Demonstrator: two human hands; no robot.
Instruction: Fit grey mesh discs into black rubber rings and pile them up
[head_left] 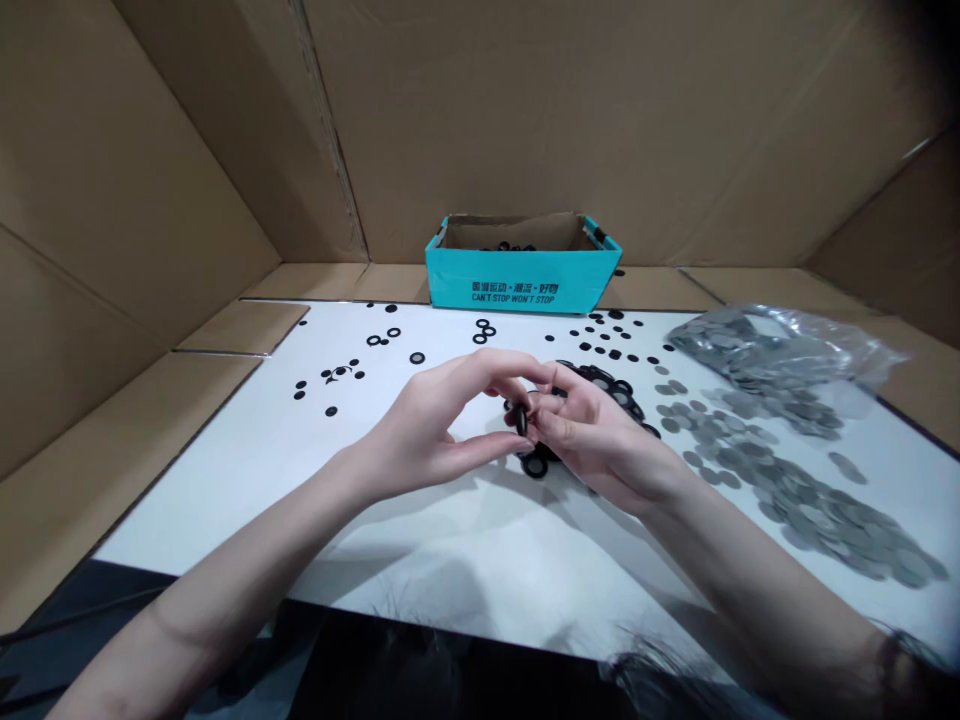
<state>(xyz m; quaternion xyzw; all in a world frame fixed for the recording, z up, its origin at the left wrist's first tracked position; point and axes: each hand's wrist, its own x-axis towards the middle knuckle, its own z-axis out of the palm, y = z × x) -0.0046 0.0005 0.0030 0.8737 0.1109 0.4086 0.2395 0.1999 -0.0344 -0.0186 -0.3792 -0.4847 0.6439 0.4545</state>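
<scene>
A small black ring (521,419), seen nearly edge-on, is pinched between the thumb and fingers of my left hand (450,420). My right hand (600,430) meets it there, its thumb and fingertips closed against the ring's right side. Whether a grey disc sits in the ring is hidden by the fingers. Behind and beneath my right hand lies a pile of black rings (611,390), some with grey centres. One black ring with a grey centre (535,466) lies on the white tabletop just below my fingertips.
A turquoise cardboard box (517,280) holding black pieces stands at the back. On the right are many loose grey discs (825,510) and a clear plastic bag (772,345) of them. Scattered black pieces (331,411) lie left and back right. Cardboard walls (562,120) surround the white table (247,480).
</scene>
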